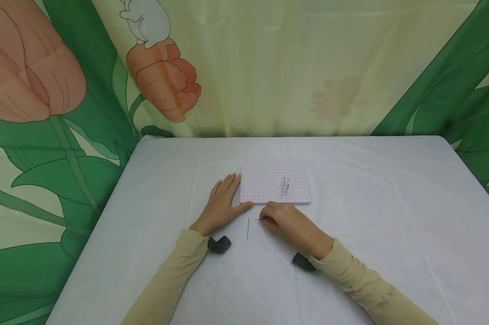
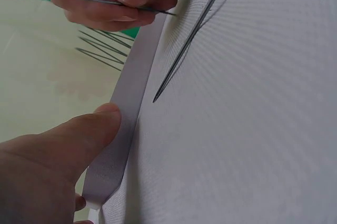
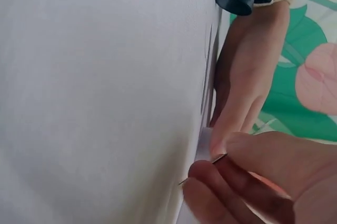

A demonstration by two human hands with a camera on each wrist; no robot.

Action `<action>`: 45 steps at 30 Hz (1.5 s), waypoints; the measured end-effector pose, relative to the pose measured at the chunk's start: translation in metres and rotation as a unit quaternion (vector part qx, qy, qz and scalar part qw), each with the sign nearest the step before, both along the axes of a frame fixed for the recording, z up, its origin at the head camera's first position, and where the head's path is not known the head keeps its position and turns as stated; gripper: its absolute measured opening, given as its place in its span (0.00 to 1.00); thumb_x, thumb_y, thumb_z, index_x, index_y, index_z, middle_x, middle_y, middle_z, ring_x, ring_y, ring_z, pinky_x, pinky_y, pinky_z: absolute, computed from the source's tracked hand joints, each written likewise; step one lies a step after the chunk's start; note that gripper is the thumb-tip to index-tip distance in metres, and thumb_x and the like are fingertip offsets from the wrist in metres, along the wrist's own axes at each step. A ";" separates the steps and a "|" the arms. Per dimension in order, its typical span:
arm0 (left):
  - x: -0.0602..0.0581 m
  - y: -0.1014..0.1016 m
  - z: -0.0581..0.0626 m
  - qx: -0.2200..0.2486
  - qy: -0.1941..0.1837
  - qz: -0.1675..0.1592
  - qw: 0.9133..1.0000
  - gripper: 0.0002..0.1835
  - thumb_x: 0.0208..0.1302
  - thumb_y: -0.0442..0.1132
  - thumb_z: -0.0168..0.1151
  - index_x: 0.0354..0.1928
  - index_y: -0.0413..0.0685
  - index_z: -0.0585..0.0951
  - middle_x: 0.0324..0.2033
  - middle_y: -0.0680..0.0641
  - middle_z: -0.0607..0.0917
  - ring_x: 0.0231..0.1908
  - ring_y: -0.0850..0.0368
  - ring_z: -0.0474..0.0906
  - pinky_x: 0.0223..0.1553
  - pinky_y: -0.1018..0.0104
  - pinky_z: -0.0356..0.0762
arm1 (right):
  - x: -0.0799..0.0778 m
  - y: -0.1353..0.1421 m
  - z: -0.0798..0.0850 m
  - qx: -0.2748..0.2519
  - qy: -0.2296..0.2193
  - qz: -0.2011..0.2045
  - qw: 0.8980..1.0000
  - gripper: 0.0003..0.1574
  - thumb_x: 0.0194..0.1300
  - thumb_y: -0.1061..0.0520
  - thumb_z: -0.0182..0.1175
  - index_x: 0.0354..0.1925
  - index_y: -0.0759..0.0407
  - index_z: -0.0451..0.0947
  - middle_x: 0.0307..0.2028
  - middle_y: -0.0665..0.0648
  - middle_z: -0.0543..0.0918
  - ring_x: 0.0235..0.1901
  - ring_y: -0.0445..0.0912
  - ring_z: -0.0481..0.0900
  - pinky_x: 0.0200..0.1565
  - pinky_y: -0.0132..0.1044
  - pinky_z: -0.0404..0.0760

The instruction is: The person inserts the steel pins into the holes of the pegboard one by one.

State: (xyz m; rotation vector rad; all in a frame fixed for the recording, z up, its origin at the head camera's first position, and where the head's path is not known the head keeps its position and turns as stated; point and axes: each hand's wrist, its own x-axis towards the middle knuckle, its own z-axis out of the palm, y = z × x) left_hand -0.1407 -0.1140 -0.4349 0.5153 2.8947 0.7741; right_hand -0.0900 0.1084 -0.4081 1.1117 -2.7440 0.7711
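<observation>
A white board with a grid of small holes lies on the table. Several thin needles stand in its right half, leaning a little. My left hand rests at the board's left front corner, fingers straight along the left side and thumb against the front edge. In front of the board, my right hand pinches one needle between thumb and fingers, held roughly level above the cloth. Another needle lies on the cloth between the two hands; the left wrist view shows its pointed end.
A white cloth covers the table. Dark wrist-worn pieces sit by the left cuff and the right cuff. Behind the table's far edge hangs a printed curtain with plants and a carrot.
</observation>
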 end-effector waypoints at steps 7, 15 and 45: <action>0.000 0.000 -0.001 0.001 0.004 -0.004 1.000 0.50 0.65 0.63 0.59 0.78 0.44 0.52 0.77 0.41 0.53 0.78 0.48 0.44 0.78 0.51 0.36 | -0.004 0.005 0.001 -0.067 0.005 -0.019 0.998 0.05 0.60 0.64 0.69 0.36 0.58 0.86 0.33 0.50 0.86 0.34 0.38 0.84 0.39 0.31 0.84; -0.001 0.000 -0.002 -0.011 0.005 0.001 1.000 0.50 0.65 0.64 0.59 0.78 0.45 0.52 0.77 0.42 0.53 0.78 0.48 0.44 0.78 0.51 0.36 | -0.005 0.018 -0.001 -0.151 0.034 -0.020 0.988 0.07 0.56 0.67 0.71 0.35 0.60 0.87 0.31 0.50 0.88 0.32 0.37 0.86 0.37 0.28 0.85; 0.000 -0.002 0.000 -0.012 -0.006 0.000 1.000 0.50 0.66 0.64 0.58 0.78 0.46 0.51 0.78 0.43 0.53 0.78 0.49 0.43 0.78 0.53 0.34 | -0.015 0.035 -0.009 -0.256 0.016 -0.179 0.950 0.05 0.55 0.67 0.72 0.33 0.61 0.89 0.31 0.55 0.90 0.31 0.46 0.88 0.38 0.17 0.79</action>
